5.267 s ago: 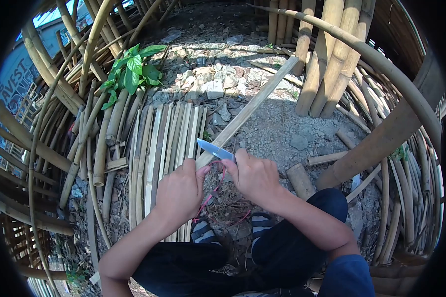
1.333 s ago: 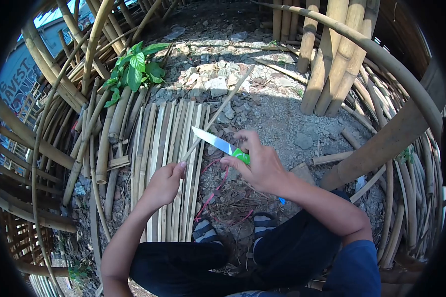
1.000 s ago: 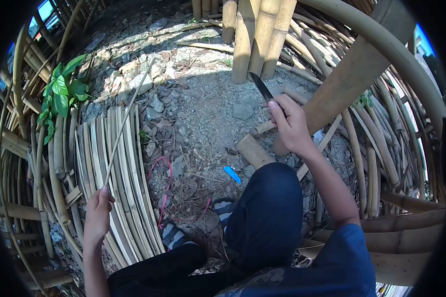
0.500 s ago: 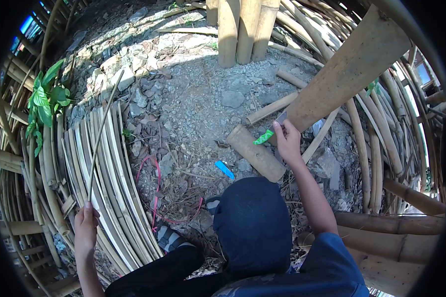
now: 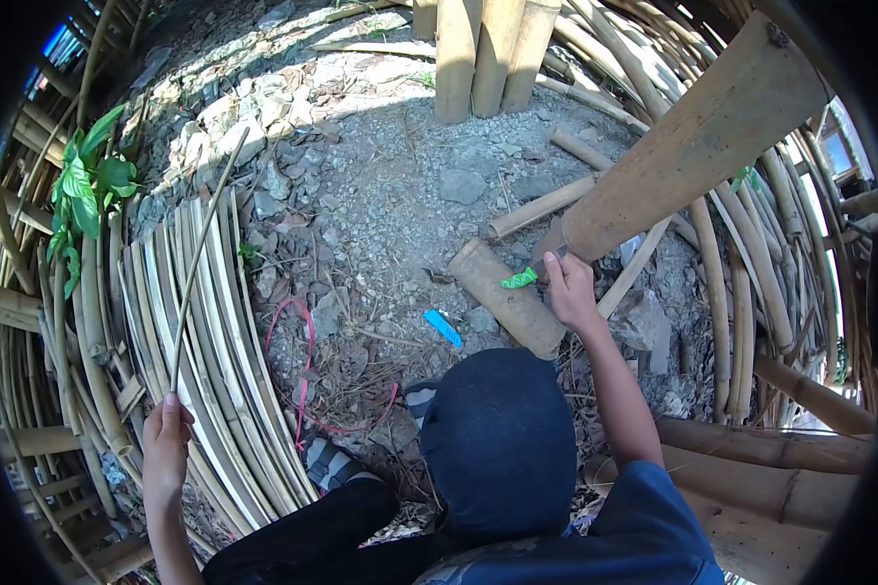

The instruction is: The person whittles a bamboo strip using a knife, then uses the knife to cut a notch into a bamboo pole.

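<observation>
L hand closed around near end of a thin bamboo strip; strip tilts up & slightly R toward far side, passing above the row of split slats on L. R hand out on R side, thumb + fingers gripping knife by blade end; green handle sticks out L, over short thick bamboo piece on ground. Blade mostly hidden, exact contact w/ fingers can't tell. Fat bamboo pole slants up to far R, its low end just beside R hand. Blue item on ground btwn hands, near side of short piece, apart from it. Pink cord loops on ground just R of slats. Dark-clad knee near ctr; striped sandal near cord. Green plant far L, upright bamboo posts far ctr.
</observation>
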`<action>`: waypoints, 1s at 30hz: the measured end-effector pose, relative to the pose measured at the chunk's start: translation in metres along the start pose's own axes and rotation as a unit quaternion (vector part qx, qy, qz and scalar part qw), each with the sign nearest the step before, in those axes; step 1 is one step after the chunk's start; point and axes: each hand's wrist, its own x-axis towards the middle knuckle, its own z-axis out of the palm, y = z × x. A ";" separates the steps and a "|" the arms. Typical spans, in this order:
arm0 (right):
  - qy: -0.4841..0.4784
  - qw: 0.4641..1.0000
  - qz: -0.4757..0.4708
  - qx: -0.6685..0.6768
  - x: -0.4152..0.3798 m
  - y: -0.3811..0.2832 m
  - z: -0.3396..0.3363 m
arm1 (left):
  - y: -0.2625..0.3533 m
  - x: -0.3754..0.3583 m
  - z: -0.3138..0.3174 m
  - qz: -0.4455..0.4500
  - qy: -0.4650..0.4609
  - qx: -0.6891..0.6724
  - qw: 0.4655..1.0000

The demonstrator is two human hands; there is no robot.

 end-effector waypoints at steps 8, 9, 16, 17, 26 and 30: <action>0.023 0.999 0.035 0.030 -0.007 -0.025 -0.005 | -0.002 -0.001 -0.001 0.010 0.007 0.000 1.000; 0.029 0.999 0.014 0.013 -0.006 -0.023 -0.005 | -0.002 -0.002 -0.001 0.010 0.007 0.000 1.000; 0.041 0.984 -0.127 -0.115 -0.004 -0.012 0.002 | 0.000 -0.002 -0.001 0.002 0.003 -0.007 1.000; 0.042 0.985 -0.126 -0.114 -0.002 -0.017 0.001 | 0.000 -0.002 0.000 0.003 0.009 0.000 1.000; 0.215 0.931 -0.242 -0.171 0.009 -0.084 -0.023 | -0.001 -0.002 0.000 -0.005 -0.012 -0.029 0.999; 0.113 0.946 -0.217 -0.215 0.006 -0.041 0.017 | -0.001 -0.001 -0.003 -0.009 -0.019 -0.029 0.999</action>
